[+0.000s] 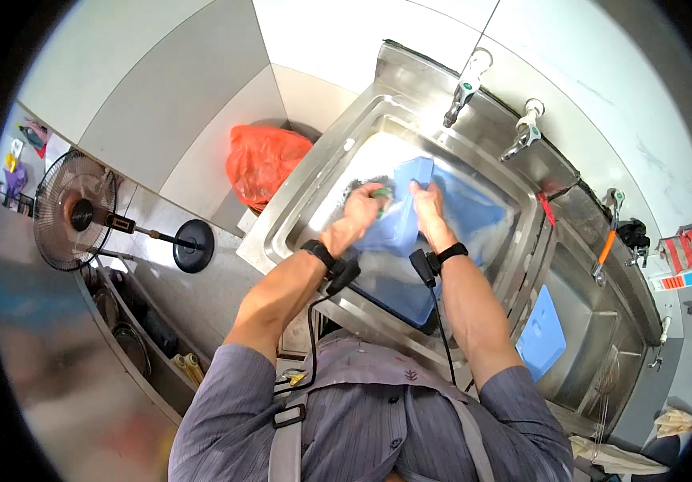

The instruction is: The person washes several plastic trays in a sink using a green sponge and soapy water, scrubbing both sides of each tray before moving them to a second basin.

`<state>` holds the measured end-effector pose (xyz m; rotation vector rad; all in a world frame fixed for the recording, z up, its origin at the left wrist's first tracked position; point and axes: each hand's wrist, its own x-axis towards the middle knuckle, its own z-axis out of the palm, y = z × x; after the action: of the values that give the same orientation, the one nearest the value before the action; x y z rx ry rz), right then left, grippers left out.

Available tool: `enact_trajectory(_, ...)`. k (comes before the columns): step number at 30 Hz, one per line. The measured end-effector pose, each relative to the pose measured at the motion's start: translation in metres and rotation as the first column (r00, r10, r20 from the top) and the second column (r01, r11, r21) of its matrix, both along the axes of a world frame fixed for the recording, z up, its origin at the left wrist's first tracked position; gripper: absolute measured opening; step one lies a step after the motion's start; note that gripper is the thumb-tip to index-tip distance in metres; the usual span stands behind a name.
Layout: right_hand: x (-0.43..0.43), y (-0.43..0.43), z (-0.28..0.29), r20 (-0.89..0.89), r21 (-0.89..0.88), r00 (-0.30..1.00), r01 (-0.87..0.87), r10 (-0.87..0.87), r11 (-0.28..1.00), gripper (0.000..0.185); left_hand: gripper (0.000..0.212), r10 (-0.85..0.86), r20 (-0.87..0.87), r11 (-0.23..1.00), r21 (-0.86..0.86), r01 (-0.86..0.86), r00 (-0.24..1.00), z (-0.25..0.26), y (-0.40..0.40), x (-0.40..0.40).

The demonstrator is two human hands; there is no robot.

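Note:
Over the left basin of a stainless steel sink (pixel 283 223), my right hand (pixel 429 208) grips the edge of a blue plastic lid or shallow tray (pixel 397 232), which stands tilted in the basin. My left hand (pixel 361 212), slightly blurred, is closed around a green scrubbing pad (pixel 381 193) beside the lid's left side. Cloudy, soapy water surrounds both hands. Another blue plastic piece (pixel 472 202) lies in the water to the right. A darker blue piece (pixel 400 301) rests against the basin's near side, partly under the water.
Two wall taps (pixel 469 87) (pixel 525 132) jut over the back edge. In the right basin (pixel 584 301) a blue lid (pixel 543 340) leans on the near wall, and a wire whisk (pixel 606 376) is nearby. A red plastic bag (pixel 266 164) sits left; a fan (pixel 78 211) stands beyond.

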<state>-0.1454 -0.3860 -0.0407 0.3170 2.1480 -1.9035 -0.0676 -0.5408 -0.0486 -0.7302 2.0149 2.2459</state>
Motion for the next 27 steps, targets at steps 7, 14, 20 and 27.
enact_trajectory(7, 0.040, 0.003, -0.016, 0.078, -0.146, 0.996, 0.047, -0.036, 0.988, 0.046, 0.042, -0.250, -0.171, 0.959, -0.181, 0.219, 0.953, 0.023, 0.045, -0.020)
enact_trajectory(14, 0.068, 0.035, -0.013, -0.135, -0.010, 0.991, -0.022, 0.020, 1.000, 0.042, 0.049, -0.394, -0.223, 0.774, -0.603, 0.191, 0.892, 0.006, 0.051, -0.096)
enact_trajectory(20, 0.072, 0.033, 0.033, -0.342, 0.168, 0.937, -0.010, 0.068, 0.986, 0.038, 0.058, -0.332, -0.020, 0.761, -0.597, 0.255, 0.943, -0.041, 0.006, -0.108)
enact_trajectory(27, 0.049, 0.045, 0.011, -0.312, 0.186, 0.950, 0.035, 0.026, 0.982, 0.039, 0.055, -0.206, 0.134, 0.819, -0.518, 0.246, 0.969, -0.036, 0.005, -0.072)
